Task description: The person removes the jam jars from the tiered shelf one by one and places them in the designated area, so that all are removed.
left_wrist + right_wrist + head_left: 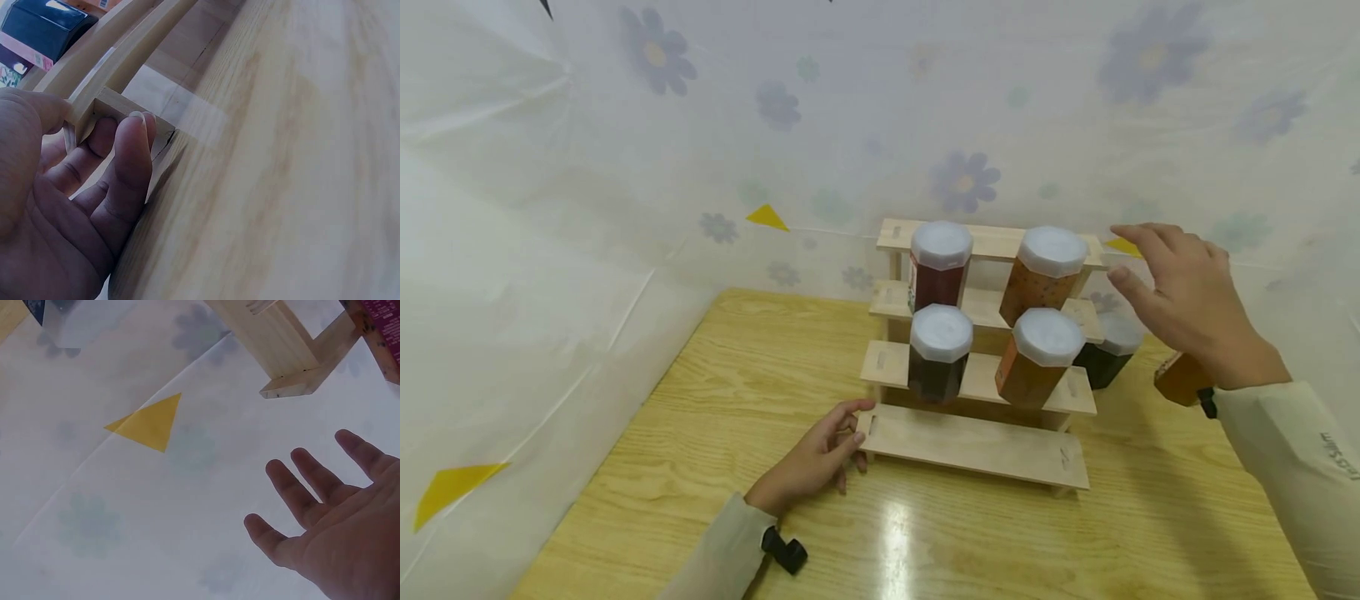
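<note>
While the tabletop [760, 375] lies beneath, a four-tier wooden rack [983, 379] stands toward its one o'clock. At the rack's eight, the left hand [816, 450] grips the bottom step [973, 442]; past two, the right hand [1191, 300] is loosely spread, holding nothing. Four of six look placed, lidded, paired on the middle tiers: red-filled jar [940, 287], speckled orange jar [1036, 292], black-filled jar [936, 377], amber-filled jar [1033, 382]. Left off, at three o'clock: dark-filled jar [1103, 365], part-hidden brown jar [1177, 379].
</note>
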Demonstrator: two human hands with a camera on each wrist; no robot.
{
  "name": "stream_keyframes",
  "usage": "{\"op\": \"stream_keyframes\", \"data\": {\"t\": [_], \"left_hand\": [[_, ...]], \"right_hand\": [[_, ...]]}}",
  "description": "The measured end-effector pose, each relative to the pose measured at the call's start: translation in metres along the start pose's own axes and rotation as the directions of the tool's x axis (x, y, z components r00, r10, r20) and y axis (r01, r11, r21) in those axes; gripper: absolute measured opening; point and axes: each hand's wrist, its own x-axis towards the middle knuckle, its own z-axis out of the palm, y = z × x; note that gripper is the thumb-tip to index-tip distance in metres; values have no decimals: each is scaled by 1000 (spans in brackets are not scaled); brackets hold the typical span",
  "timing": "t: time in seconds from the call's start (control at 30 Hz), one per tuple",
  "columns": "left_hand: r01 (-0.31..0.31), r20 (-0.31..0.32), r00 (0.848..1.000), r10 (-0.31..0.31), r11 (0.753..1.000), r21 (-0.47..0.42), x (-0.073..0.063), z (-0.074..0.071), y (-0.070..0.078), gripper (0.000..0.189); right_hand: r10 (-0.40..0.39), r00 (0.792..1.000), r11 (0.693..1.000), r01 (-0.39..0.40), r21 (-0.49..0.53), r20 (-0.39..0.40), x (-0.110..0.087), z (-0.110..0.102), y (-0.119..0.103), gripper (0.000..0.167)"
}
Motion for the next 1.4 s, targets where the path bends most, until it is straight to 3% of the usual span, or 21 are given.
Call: {"op": "stream_keyframes", "data": {"t": [0.37, 0.83, 1.07, 1.2, 1.4], "left_hand": [[0, -4, 1000, 0, 1000, -1, 0, 1, 0, 49], [2, -12, 1000, -2, 1000, 8, 1, 2, 1, 47], [-15, 2, 1000, 15, 1000, 3, 1, 2, -2, 48], [-16, 3, 1000, 16, 1000, 2, 1, 2, -3, 48], [-15, -1, 1000, 15, 1000, 1, 1, 3, -2, 48]], "right_hand": [[-100, 995, 995, 100, -29, -10, 6, 0, -19, 62], [-144, 989, 988, 144, -48, 13, 18, 8, -33, 72], [-154, 986, 982, 160, -101, 66, 27, 9, -43, 80], [-178, 979, 972, 190, -134, 99, 33, 10, -50, 82], [-267, 960, 951, 277, -141, 86, 41, 12, -57, 76]]}}
